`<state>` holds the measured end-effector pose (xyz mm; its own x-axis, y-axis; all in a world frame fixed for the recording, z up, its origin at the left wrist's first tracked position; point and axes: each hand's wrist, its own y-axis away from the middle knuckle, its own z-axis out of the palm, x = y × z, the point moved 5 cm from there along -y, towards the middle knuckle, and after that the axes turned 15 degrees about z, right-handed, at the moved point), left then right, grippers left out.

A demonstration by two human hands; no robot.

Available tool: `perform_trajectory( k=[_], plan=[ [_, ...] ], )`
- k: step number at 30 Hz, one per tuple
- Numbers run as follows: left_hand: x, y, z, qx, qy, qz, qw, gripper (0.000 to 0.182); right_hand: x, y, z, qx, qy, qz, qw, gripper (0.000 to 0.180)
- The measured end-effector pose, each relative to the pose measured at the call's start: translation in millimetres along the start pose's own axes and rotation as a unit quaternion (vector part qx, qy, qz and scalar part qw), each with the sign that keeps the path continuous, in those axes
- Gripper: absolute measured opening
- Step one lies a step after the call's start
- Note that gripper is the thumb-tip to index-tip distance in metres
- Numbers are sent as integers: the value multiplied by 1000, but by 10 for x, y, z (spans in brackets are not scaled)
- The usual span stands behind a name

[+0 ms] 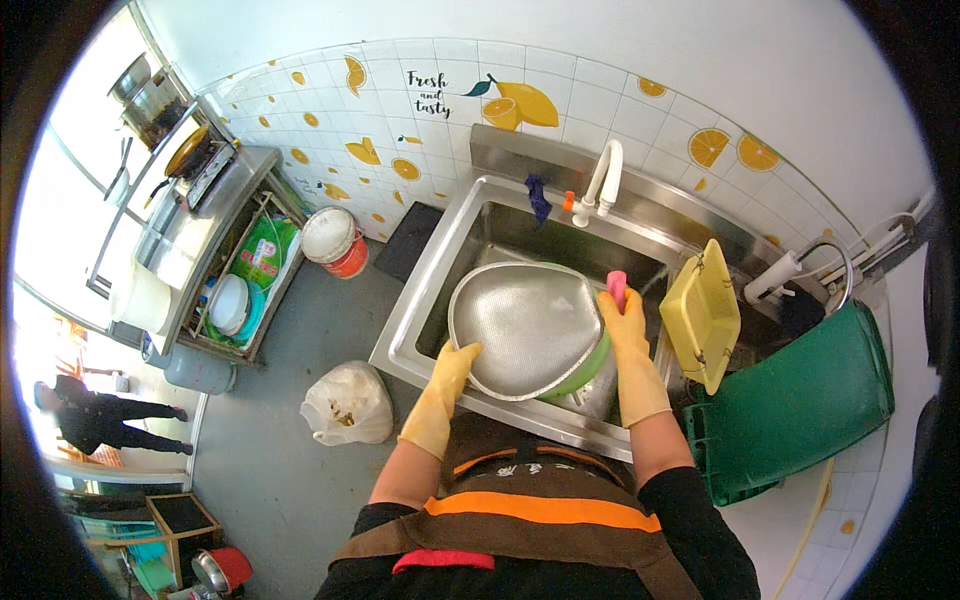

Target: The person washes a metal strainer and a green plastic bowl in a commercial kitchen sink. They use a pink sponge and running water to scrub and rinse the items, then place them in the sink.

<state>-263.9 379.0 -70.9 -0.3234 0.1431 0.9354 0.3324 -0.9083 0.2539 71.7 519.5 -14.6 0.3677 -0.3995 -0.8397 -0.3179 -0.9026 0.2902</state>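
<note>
My left hand (452, 373), in a yellow rubber glove, grips the near-left rim of a large perforated metal strainer (529, 326). The strainer is tilted above a stainless steel sink (420, 330). Part of a green basin (592, 367) shows under and beside it. At the strainer's right side, my gloved right hand (628, 319) closes around a small pink object (616, 283). Whether this is a handle or a separate item, I cannot tell. A white faucet (600, 187) with an orange knob stands at the sink's back edge.
A dark blue cloth (537, 199) hangs near the faucet. Right of the sink are a yellow plastic basket (701, 319) and a green bin (795, 405). On the floor to the left stand a white bag (349, 405) and a bucket (335, 244). A person (105, 416) is far left.
</note>
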Motion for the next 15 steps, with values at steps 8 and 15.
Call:
perform_trajectory(
  k=[8, 15],
  plan=[
    [-109, 45, -36, 44, -63, 1, 997, 49, -644, 615, 1180, -197, 68, -68, 976, 45],
    [-120, 91, -78, 47, 5, 75, 996, 37, -656, 1255, 2089, -307, 103, -34, 946, 46]
  ],
)
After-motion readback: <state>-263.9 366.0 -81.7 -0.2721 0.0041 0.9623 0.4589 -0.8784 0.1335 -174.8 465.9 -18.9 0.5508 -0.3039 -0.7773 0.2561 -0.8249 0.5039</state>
